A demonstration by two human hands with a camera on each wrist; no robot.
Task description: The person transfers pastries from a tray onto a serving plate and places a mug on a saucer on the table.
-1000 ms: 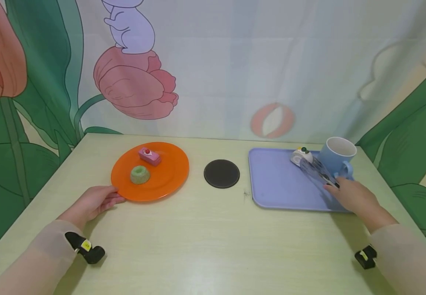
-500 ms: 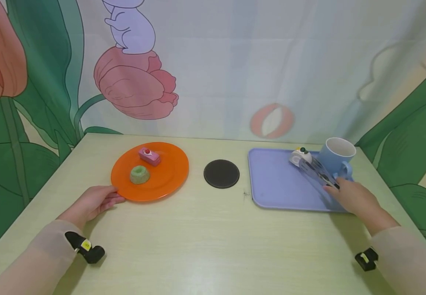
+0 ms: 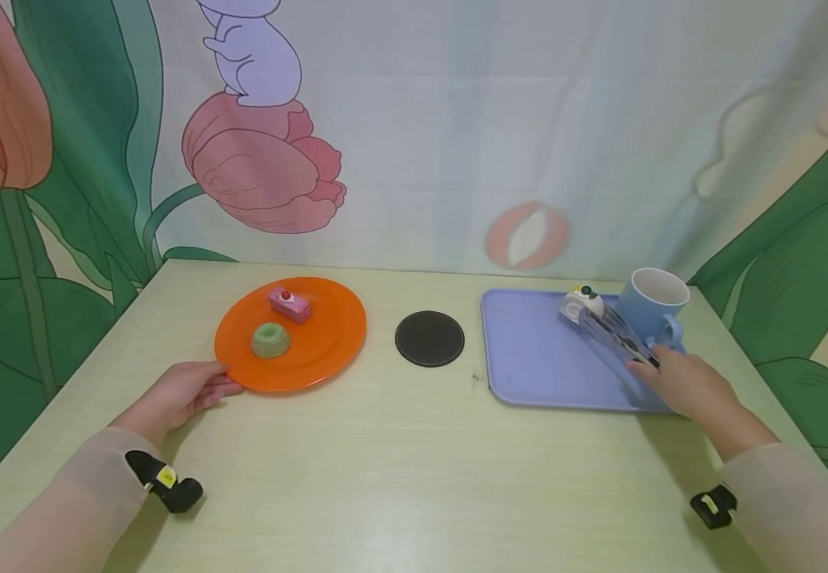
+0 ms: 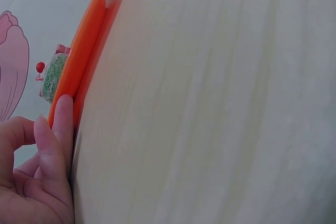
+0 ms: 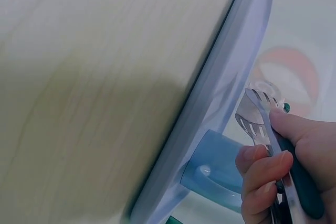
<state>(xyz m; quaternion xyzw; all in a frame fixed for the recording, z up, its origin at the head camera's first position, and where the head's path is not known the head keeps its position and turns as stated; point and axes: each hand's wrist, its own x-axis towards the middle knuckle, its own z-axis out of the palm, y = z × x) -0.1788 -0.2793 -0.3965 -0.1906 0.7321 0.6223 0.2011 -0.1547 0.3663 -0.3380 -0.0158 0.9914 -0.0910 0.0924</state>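
At the front left rim of an orange plate (image 3: pixel 328 350), my left hand (image 3: pixel 188 391) pinches the edge, with fingers tucked under it in the left wrist view. A pink cake slice (image 3: pixel 290 305) with a red cherry and a green ring-shaped cake (image 3: pixel 271 340) lie on the plate. My right hand (image 3: pixel 689 386) grips metal food tongs (image 3: pixel 611 330) with fork-like ends and a dark green handle (image 5: pixel 302 182). The tong tips overlap a small white cake (image 3: pixel 580 302) with green and yellow topping on the lilac tray (image 3: pixel 543 358). The cake's near side is partly hidden.
A light blue mug (image 3: pixel 650 306) stands on the tray's right end, close behind my right hand, its handle toward me. Between plate and tray lies a round black coaster (image 3: pixel 430 338). A printed curtain (image 3: pixel 414 119) hangs along the table's back edge.
The tongs have turned slightly in my right hand, and the white cake sits a touch further left at their tips. My left hand and the plate stay put.
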